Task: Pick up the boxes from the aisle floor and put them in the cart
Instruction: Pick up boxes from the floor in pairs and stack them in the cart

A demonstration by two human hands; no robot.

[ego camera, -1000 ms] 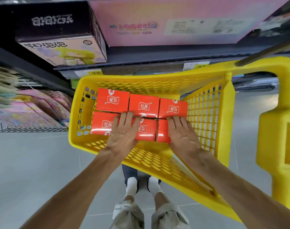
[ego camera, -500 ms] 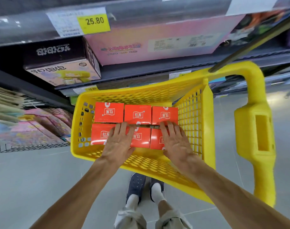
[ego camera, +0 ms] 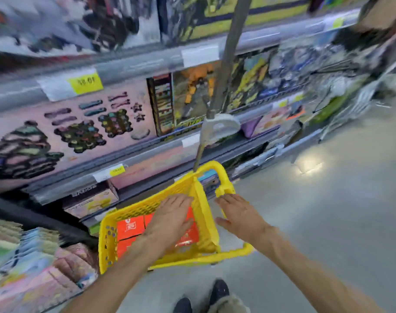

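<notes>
A yellow plastic cart [ego camera: 206, 259] stands on the grey aisle floor below me, with several red boxes [ego camera: 130, 225] lying flat inside it. My left hand [ego camera: 171, 220] hovers over the boxes with fingers spread and holds nothing. My right hand [ego camera: 240, 215] is open too, outside the cart's right wall and just below the yellow handle [ego camera: 224, 184]. Part of the boxes is hidden under my left hand. The frame is motion-blurred.
Store shelves [ego camera: 147, 152] full of toy boxes run along the left and top, with yellow price tags [ego camera: 85, 82]. A grey pole [ego camera: 226, 64] rises from the cart's handle. Stacked packs [ego camera: 23, 256] sit at lower left. My shoes [ego camera: 201, 297] are at the bottom. Grey floor [ego camera: 328, 211] spreads right.
My head has lifted, so the cart looks smaller and lower. Both hands have come off the boxes; the right one has moved out past the cart's right wall.
</notes>
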